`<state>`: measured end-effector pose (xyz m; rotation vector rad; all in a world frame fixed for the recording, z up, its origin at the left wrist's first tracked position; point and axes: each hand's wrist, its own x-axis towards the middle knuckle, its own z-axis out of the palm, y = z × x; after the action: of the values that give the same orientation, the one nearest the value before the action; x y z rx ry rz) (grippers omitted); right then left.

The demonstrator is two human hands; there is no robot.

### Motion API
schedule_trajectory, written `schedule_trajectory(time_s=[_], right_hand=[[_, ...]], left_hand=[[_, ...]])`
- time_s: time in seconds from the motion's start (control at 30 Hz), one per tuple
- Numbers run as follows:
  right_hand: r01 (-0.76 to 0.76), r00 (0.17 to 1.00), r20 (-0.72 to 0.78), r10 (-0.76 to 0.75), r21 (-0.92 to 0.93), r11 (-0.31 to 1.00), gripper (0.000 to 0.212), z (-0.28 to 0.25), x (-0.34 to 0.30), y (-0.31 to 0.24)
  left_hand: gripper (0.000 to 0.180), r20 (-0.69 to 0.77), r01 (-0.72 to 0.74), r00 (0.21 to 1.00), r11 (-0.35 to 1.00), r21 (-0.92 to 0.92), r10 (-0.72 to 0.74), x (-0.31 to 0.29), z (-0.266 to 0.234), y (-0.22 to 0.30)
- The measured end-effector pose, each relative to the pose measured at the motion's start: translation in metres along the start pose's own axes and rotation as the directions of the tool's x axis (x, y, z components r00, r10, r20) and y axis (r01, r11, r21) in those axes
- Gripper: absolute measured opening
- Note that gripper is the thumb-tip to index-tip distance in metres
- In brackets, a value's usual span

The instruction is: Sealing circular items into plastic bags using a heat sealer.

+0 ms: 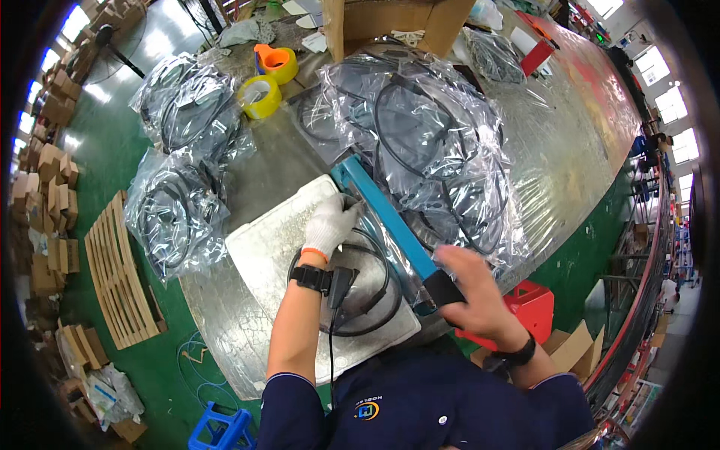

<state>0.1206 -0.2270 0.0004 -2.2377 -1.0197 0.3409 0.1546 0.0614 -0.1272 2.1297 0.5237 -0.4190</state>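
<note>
My left hand (330, 223), in a white glove, presses down on a clear plastic bag with a coiled black cable (365, 296) inside, right beside the blue bar of a heat sealer (382, 217). The bag lies on a white foam board (274, 247). My bare right hand (471, 289) grips the black handle end of the sealer bar and holds it down over the bag's edge.
A pile of bagged black cables (435, 150) lies right of the sealer. More bagged cables (176, 187) sit at the left. Yellow and orange tape rolls (262, 94) and a cardboard box (390, 22) stand at the back. A red stool (536, 307) is beside me.
</note>
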Motion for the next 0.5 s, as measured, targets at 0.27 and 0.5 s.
schedule_trajectory(time_s=[0.27,0.5], right_hand=[[-0.154,0.988,-0.058,0.143,-0.419,0.895,0.074,0.11,-0.025,0.044],[-0.155,0.988,-0.077,0.135,-0.455,0.877,0.075,0.103,-0.027,0.053]], left_hand=[[0.032,-0.156,-0.002,0.988,0.997,-0.076,-0.01,0.009,0.004,-0.006],[0.055,-0.37,-0.358,0.768,0.83,0.428,0.522,-0.051,0.002,-0.008]])
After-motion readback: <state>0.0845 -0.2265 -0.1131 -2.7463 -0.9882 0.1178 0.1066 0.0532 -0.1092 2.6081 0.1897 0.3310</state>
